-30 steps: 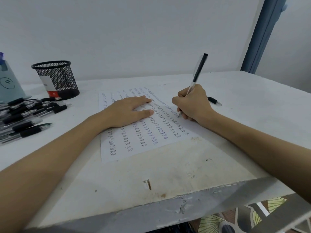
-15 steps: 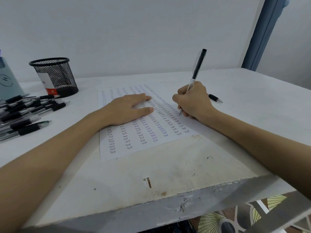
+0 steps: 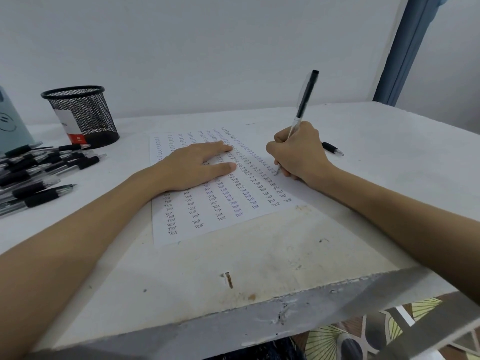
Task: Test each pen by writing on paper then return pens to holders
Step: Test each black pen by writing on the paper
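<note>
Right hand (image 3: pixel 298 154) clamps the pen (image 3: pixel 302 107), tip down on the paper (image 3: pixel 207 203) near its right edge; left hand (image 3: pixel 197 165), fingers flat and together, should hold the sheet firm while strokes stay light and legible.

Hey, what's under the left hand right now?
The left hand lies flat on the paper, covering some rows of handwritten "Test". Whatever is written beneath the palm is hidden.

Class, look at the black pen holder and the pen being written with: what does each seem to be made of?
Pen holder: probably metal wire mesh, painted matt black; you see through its lattice. Pen in the right hand: likely clear plastic, since the dark ink tube shows through the glossy barrel.
</note>
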Available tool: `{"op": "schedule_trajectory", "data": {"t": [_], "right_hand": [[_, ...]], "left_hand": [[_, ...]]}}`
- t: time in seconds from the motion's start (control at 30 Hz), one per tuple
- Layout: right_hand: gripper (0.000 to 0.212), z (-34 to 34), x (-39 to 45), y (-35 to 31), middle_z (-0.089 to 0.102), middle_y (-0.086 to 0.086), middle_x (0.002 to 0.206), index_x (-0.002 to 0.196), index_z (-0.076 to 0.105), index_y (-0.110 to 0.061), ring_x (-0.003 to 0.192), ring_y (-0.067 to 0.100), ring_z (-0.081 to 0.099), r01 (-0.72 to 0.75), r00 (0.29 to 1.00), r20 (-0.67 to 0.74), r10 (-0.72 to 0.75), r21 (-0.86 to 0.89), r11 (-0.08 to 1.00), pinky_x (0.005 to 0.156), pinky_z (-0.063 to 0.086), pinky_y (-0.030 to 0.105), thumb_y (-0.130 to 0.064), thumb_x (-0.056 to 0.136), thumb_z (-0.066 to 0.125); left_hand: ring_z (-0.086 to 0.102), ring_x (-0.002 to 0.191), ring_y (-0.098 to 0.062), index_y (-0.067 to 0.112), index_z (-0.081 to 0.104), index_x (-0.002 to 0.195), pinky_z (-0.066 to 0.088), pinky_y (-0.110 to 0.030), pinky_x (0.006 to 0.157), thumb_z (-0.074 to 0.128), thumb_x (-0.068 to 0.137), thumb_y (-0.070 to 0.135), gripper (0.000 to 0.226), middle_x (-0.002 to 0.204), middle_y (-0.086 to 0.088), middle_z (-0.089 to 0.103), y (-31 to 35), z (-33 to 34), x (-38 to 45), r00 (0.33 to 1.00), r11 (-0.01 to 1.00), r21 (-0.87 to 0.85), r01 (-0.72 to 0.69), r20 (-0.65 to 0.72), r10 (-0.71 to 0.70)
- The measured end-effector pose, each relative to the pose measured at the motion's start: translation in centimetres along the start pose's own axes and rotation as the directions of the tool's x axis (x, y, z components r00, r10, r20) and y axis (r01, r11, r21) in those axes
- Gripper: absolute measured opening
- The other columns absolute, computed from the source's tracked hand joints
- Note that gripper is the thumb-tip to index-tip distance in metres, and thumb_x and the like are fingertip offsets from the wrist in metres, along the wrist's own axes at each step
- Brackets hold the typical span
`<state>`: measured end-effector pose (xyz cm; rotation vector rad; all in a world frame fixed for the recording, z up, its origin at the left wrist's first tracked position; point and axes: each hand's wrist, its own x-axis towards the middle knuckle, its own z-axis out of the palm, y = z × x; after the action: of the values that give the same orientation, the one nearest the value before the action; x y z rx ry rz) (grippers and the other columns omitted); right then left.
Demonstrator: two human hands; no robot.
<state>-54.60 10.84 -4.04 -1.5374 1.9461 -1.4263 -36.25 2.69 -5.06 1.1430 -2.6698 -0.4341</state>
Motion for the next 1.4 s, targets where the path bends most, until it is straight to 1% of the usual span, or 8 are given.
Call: {"op": "schedule_trajectory", "data": {"t": [0.33, 0.5, 0.7, 0.77, 0.83, 0.93, 1.2, 1.4], "right_hand": [[0.033, -1.5, 1.3, -0.4, 0.036, -0.002, 0.034, 0.063, 0.037, -0.015, 0.03, 0.013, 0.022, -0.298, 0.951, 0.163, 0.264, 0.249, 0.921, 0.043, 0.02, 0.02, -0.021, 0.086, 0.06], [0.032, -1.8, 1.5, -0.5, 0.033, -0.001, 0.033, 0.091, 0.042, -0.012, 0.03, 0.014, 0.022, -0.332, 0.939, 0.218, 0.265, 0.383, 0.862, 0.041, 0.02, 0.018, -0.041, 0.101, 0.034], [0.024, -2.2, 2.2, 0.1, 0.03, -0.001, 0.033, 0.079, 0.04, -0.013, 0.034, 0.015, 0.02, -0.29, 0.957, 0.128, 0.26, 0.432, 0.854, 0.044, 0.016, 0.024, -0.026, 0.099, 0.038], [0.022, -2.3, 2.4, 0.5, 0.034, -0.002, 0.037, 0.079, 0.044, -0.012, 0.035, 0.015, 0.025, -0.219, 0.976, 0.086, 0.202, 0.321, 0.921, 0.044, 0.019, 0.023, -0.026, 0.096, 0.044], [0.02, -2.5, 2.7, 1.3, 0.048, -0.002, 0.057, 0.085, 0.052, -0.011, 0.048, 0.018, 0.041, -0.08, 0.996, 0.033, 0.081, -0.039, 0.996, 0.048, 0.028, 0.024, -0.029, 0.092, 0.052], [0.02, -2.5, 2.9, 2.2, 0.062, 0.006, 0.095, 0.092, 0.063, -0.009, 0.078, 0.025, 0.051, 0.051, 0.999, 0.012, -0.053, -0.505, 0.862, 0.062, 0.034, 0.027, -0.027, 0.086, 0.058], [0.013, -3.2, 3.1, 2.5, 0.054, 0.005, 0.077, 0.087, 0.061, -0.012, 0.079, 0.028, 0.052, 0.016, 0.989, -0.101, -0.106, -0.644, 0.764, 0.065, 0.032, 0.026, -0.025, 0.082, 0.061], [0.017, -3.6, 2.6, 1.8, 0.054, 0.005, 0.064, 0.082, 0.066, -0.007, 0.07, 0.028, 0.05, 0.011, 0.979, -0.155, -0.13, -0.6, 0.8, 0.061, 0.033, 0.027, -0.022, 0.083, 0.058]], "left_hand": [[0.017, 0.142, -0.005, 0.042, 0.03, 0.143, 0.013, -0.03, 0.115, 0.034, 0.076, 0.073, 0.074, 0.153, 0.019, 0.022, 0.0, 0.0, 0.0, 1.0, 1.0, -0.005, 0.004, 0.006, -0.004], [0.016, 0.141, -0.005, 0.042, 0.03, 0.143, 0.012, -0.028, 0.114, 0.035, 0.08, 0.069, 0.069, 0.153, 0.02, 0.021, 0.1, -0.1, -0.1, 1.0, 1.0, -0.003, 0.007, 0.007, -0.007], [0.018, 0.141, -0.004, 0.041, 0.03, 0.143, 0.013, -0.029, 0.114, 0.034, 0.077, 0.068, 0.072, 0.152, 0.019, 0.022, 0.2, -0.1, -0.1, 1.0, 1.0, -0.017, 0.001, 0.008, -0.001], [0.017, 0.141, -0.005, 0.041, 0.03, 0.143, 0.013, -0.029, 0.114, 0.032, 0.073, 0.07, 0.075, 0.152, 0.02, 0.022, 0.2, -0.1, -0.1, 1.0, 1.0, -0.019, 0.006, 0.007, -0.006], [0.017, 0.141, -0.005, 0.042, 0.03, 0.143, 0.013, -0.029, 0.114, 0.032, 0.072, 0.071, 0.076, 0.152, 0.02, 0.021, 0.1, -0.1, -0.1, 1.0, 1.0, -0.012, 0.008, 0.005, -0.007], [0.017, 0.141, -0.005, 0.042, 0.03, 0.143, 0.012, -0.029, 0.115, 0.031, 0.072, 0.072, 0.077, 0.152, 0.02, 0.022, 0.0, 0.0, 0.1, 1.0, 1.0, -0.009, 0.002, 0.003, -0.002], [0.019, 0.141, -0.005, 0.04, 0.033, 0.142, 0.014, -0.031, 0.117, 0.036, 0.074, 0.07, 0.074, 0.151, 0.019, 0.025, -0.1, -0.1, 0.1, 1.0, 0.998, -0.061, -0.013, -0.005, 0.013], [0.035, 0.132, -0.005, 0.041, 0.05, 0.129, 0.025, -0.023, 0.101, 0.049, 0.08, 0.064, 0.054, 0.141, 0.018, 0.043, 0.7, -0.7, -0.9, 0.996, 0.99, -0.138, 0.011, -0.089, -0.023]]}}
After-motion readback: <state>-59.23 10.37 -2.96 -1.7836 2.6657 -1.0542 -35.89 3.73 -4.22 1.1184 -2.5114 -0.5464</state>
